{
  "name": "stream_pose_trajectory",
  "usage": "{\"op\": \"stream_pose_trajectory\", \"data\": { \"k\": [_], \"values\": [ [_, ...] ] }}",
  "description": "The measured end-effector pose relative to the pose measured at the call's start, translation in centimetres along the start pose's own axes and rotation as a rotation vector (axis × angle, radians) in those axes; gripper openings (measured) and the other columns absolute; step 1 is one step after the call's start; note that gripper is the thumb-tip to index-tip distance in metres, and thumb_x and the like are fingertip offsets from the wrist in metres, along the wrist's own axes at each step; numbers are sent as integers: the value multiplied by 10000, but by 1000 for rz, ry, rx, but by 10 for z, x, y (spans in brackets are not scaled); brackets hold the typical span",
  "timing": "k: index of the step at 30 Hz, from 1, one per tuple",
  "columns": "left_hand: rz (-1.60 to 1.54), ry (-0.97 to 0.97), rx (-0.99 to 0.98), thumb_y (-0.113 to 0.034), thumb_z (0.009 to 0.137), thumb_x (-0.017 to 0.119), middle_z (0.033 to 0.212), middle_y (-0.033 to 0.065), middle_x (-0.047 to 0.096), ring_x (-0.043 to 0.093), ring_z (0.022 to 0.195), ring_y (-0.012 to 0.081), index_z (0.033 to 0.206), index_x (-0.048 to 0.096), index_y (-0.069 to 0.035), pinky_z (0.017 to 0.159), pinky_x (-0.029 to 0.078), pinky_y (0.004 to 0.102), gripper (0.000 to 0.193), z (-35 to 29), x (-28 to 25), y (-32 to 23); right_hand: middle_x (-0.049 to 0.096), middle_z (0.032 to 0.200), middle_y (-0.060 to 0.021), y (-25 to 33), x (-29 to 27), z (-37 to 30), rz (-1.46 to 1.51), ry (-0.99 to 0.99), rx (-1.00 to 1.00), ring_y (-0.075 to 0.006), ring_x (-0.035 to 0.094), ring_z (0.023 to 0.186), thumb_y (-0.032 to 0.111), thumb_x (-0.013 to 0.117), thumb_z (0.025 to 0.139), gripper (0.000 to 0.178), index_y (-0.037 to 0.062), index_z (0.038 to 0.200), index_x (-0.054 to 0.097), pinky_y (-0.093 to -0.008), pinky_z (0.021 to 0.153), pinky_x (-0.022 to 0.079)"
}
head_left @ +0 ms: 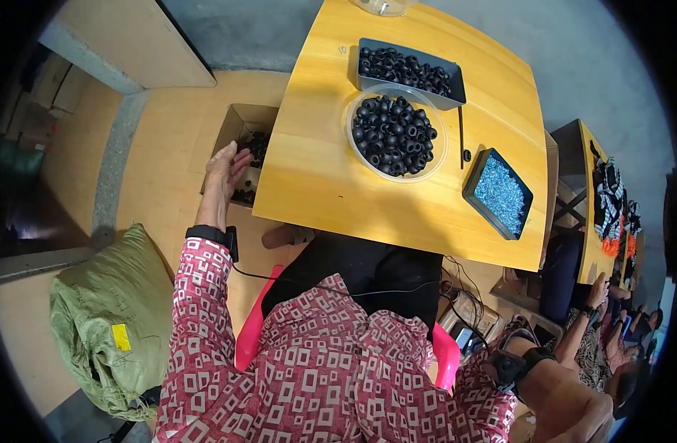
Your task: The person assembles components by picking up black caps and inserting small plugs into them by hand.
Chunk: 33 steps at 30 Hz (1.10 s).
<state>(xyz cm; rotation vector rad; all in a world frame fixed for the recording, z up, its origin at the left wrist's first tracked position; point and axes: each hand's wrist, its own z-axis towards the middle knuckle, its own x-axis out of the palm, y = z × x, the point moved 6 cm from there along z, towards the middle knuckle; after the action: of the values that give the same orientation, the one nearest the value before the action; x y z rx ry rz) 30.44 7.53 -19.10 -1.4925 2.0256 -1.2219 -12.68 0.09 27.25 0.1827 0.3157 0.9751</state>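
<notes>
Seen from above, a person in a red patterned shirt (316,369) sits at a yellow wooden tabletop (316,184). The left hand (227,170) reaches past the tabletop's left edge, over an open cardboard box (244,114) set lower down. Its fingers are extended and loosely spread, with nothing visible in them; whether they touch the box is unclear. Small black pieces (258,148) lie inside the box. The right hand (580,419) is low at the right, well away from the tabletop; its fingers are hidden, so I cannot tell whether it is spread or closed.

On the tabletop, a round clear bowl (441,151) holds a heap of hollow, round black parts (394,134). Just behind it, a dark rectangular bin (450,102) contains more black parts. To the right, a shallow black tray (487,215) is filled with tiny blue bits (499,193). A thin black rod (461,139) lies between bowl and tray. A green sack (109,310) stands on the floor, left.
</notes>
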Motion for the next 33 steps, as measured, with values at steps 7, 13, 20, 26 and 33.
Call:
{"op": "stream_pose_trajectory", "data": {
  "k": [7,13,20,26,33],
  "values": [
    [86,-29,-65,-348,892,614,1307,146,505,563,1111,255,1357,375,-105,931,468,399,576,0,2,7,625,659,2,-14,-38,-50,136,92,137,-120,573,548,499,643,832,426,119,649,586,-234,492,466],
    [-105,75,-34,-250,933,561,1288,137,527,532,1159,222,1356,391,-67,977,413,347,492,-12,-14,0,649,725,-95,-75,-70,-117,-802,-30,1094,-155,623,636,115,684,769,169,-33,847,662,-256,594,480],
    [-34,288,272,-198,935,570,1119,108,624,608,1024,179,1235,517,-33,904,463,281,346,-117,57,-81,648,793,-109,-118,-142,-188,-982,-19,1302,-159,612,681,71,627,827,152,-27,943,635,-273,651,484],
    [112,443,464,-106,920,566,1035,84,646,627,948,157,1153,576,-10,870,479,270,252,-189,133,-98,603,797,-149,-163,-99,-150,-941,249,1007,-314,611,733,20,607,793,104,-6,893,621,-374,652,492],
    [287,675,475,-22,900,561,993,48,648,603,932,117,1077,617,12,860,466,243,189,-231,180,-68,560,776,-96,-227,-30,-126,-929,554,672,-276,599,798,48,617,751,90,17,834,602,-391,659,505]
  ]
}}
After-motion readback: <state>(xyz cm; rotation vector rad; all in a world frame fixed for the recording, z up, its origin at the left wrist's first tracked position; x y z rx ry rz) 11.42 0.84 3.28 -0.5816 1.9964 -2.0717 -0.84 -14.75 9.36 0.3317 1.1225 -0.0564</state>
